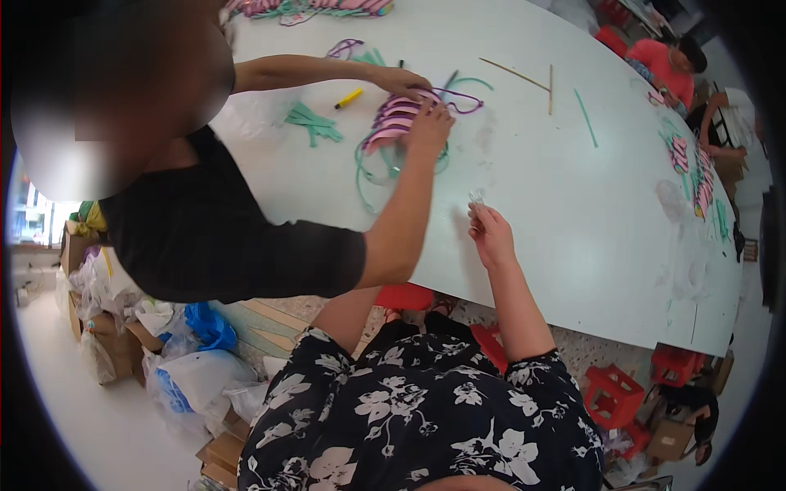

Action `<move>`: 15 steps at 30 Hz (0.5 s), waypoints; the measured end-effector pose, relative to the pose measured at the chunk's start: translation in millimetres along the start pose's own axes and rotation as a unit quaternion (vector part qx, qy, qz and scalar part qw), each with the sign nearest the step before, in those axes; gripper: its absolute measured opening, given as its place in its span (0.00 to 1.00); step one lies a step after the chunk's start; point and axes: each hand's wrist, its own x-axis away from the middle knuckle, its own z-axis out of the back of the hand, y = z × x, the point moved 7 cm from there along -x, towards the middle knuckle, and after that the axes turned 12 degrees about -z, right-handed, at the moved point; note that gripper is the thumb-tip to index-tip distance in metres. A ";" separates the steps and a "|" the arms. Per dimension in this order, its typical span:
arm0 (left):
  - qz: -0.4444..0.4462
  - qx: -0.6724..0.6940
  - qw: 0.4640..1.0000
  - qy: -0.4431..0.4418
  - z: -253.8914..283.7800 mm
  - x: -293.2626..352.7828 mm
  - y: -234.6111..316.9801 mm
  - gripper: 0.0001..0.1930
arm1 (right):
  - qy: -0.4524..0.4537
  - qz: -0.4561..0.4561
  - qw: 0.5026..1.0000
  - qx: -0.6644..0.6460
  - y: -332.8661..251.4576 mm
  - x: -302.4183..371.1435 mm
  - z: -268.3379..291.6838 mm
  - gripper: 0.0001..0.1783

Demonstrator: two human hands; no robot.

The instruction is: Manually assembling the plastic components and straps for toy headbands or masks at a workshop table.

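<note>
My right hand is raised over the white table's near side. Its thumb and fingers pinch a small clear piece, perhaps plastic; its kind cannot be made out. Of my left arm only the forearm shows, and the hand is hidden behind the co-worker's arm. Ahead and to the left, a co-worker's two hands rest on a row of pink and purple pieces. A purple glasses-shaped frame sticks out at its right. Pale green bands loop below it.
The co-worker's black sleeve crosses in front at left. On the table lie green strips, a yellow marker and thin brown sticks. Another person sits at the far right. Red stools stand below.
</note>
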 end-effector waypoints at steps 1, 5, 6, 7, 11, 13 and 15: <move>-0.012 0.006 1.000 0.000 -8.6 -6.6 -2.2 0.16 | 0.007 -0.005 1.000 0.011 7.4 7.1 8.1 0.14; 0.003 -0.006 1.000 0.030 -12.5 0.6 -6.1 0.17 | 0.058 -0.023 0.995 0.075 48.5 29.0 3.2 0.13; 0.004 -0.010 0.999 0.036 -14.2 -0.4 -7.3 0.17 | 0.069 -0.008 0.987 0.143 53.3 33.9 -2.2 0.13; 0.011 -0.012 0.999 0.042 -15.0 0.3 -8.3 0.17 | 0.080 0.007 0.974 0.211 60.1 36.1 -7.8 0.12; 0.014 -0.018 0.998 0.055 -19.3 1.0 -7.6 0.18 | 0.066 0.080 0.918 0.384 92.3 27.9 -16.7 0.11; 0.017 -0.014 0.999 0.049 -22.8 3.2 -5.3 0.18 | 0.066 0.071 0.924 0.369 103.4 27.6 -17.3 0.10; 0.029 0.010 0.999 0.028 -30.3 5.4 -5.8 0.19 | 0.077 0.048 0.931 0.354 105.0 27.5 -13.0 0.10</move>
